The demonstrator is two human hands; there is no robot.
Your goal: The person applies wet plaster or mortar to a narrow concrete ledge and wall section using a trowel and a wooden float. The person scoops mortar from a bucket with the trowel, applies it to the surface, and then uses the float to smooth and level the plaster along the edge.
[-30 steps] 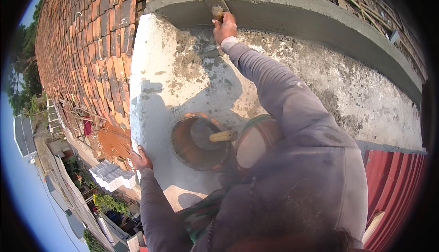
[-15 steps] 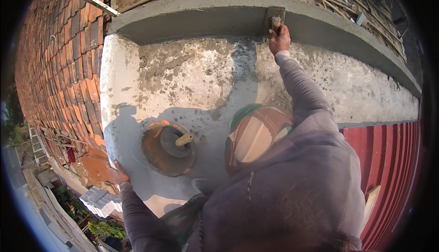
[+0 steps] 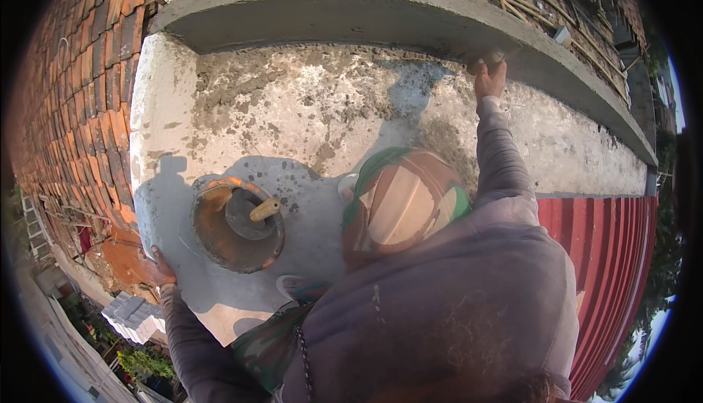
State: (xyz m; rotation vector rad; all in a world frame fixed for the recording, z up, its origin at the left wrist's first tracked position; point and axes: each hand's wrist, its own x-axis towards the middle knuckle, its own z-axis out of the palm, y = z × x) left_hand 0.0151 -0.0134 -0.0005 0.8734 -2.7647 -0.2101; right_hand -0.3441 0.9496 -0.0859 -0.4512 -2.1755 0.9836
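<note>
In the bucket [image 3: 208, 236] lies a handled tool [image 3: 264, 210], right hand [image 3: 491, 81] clasping a blurred trowel [image 3: 497, 57], left hand [image 3: 158, 270] unclenched.

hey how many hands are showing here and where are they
2: the left hand at the left edge of the slab, the right hand on a blurred tool at the grey wall.

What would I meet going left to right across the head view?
Weathered orange clay roof tiles → bare left hand → round, orange-rimmed, mortar-smeared bucket → bent knee in green-and-brown camouflage cloth → bare right hand → red corrugated metal sheeting.
</note>
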